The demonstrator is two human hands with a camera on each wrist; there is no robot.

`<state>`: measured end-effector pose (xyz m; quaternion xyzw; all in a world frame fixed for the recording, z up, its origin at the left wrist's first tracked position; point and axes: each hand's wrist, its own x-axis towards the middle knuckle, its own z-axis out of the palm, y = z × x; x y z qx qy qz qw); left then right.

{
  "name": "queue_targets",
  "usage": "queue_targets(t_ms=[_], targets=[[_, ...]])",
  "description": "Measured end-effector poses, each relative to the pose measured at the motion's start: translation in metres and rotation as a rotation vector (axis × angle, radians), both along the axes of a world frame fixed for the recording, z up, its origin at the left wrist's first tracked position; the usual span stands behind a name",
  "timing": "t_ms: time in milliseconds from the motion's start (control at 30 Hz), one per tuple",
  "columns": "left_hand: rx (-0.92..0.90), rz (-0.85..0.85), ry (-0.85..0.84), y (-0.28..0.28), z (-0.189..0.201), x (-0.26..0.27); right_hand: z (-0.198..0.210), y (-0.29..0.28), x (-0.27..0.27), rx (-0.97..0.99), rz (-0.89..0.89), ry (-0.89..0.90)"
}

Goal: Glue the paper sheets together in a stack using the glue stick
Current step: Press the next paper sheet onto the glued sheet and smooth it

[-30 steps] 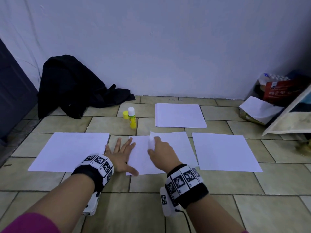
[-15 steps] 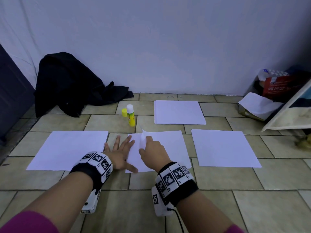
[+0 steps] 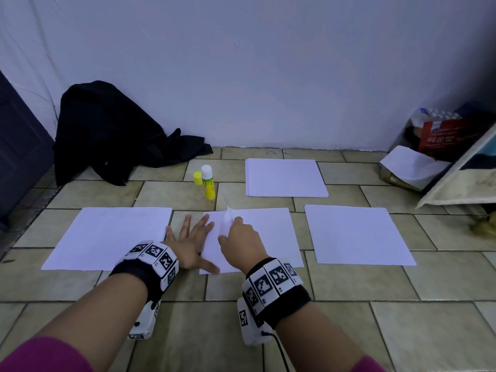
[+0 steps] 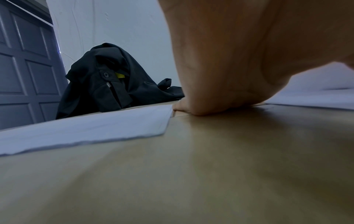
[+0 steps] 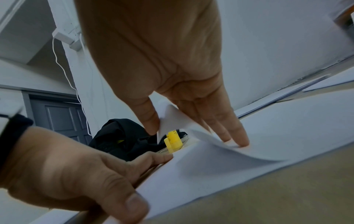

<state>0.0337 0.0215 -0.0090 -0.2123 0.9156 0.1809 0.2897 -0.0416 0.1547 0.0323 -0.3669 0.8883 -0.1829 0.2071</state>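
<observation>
My right hand pinches the far-left corner of the middle sheet between thumb and fingers, and that corner now stands peeled up off the floor; half a second ago it was lower and further right, so the lift has travelled leftward along the sheet. In the right wrist view the paper curls under my fingertips while the rest lies flat. Just left of the grip, my left hand lies spread and flat, fingers straight, thumb and fingertips pressing the sheet's left edge to the floor tiles; it has not shifted. I judge the peel means I am separating or turning this sheet to expose a face for glue.

Left of the grip lies another sheet, right of it a third. Beyond the grip stands the glue stick, uncapped, its yellow cap just beside it, untouched. Further right of that rests the paper stack. Farthest left, a black jacket slumps against the wall.
</observation>
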Motion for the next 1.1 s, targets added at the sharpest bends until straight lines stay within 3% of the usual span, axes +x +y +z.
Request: queue_targets(t_ms=[1100], targets=[[-0.017,-0.015,0.003,-0.0001,-0.0005,0.0005,-0.0059,-0.0021,0.0034,0.067,0.018,0.011]])
